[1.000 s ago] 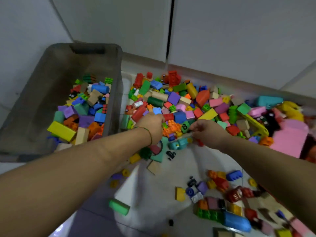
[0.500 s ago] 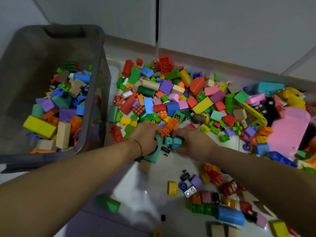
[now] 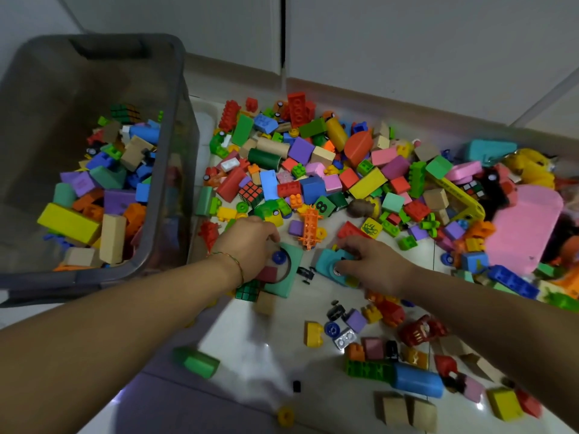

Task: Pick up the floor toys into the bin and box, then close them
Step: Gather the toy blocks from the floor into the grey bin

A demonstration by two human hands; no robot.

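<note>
A grey plastic bin (image 3: 185, 126) stands at the left, partly filled with coloured blocks. A big heap of blocks (image 3: 329, 170) covers the white floor to its right. My left hand (image 3: 250, 245) lies with curled fingers on a green arch block (image 3: 289, 270), with a red block and a blue wheel beneath it. My right hand (image 3: 372, 264) grips a teal toy piece (image 3: 329, 264) on the floor just beside the arch. A small Rubik's cube (image 3: 247, 291) sits under my left wrist.
Loose pieces lie near me: a green block (image 3: 197, 361), a yellow brick (image 3: 313, 333), a blue cylinder (image 3: 416, 379), wooden blocks (image 3: 407, 410). A pink slab (image 3: 526, 227) and yellow toys (image 3: 529, 167) sit at the right. White cabinet doors (image 3: 407, 42) rise behind the heap.
Both hands have drawn back from the heap toward me and come down on the green arch and the teal piece. The view has shifted so the bin looks closer.
</note>
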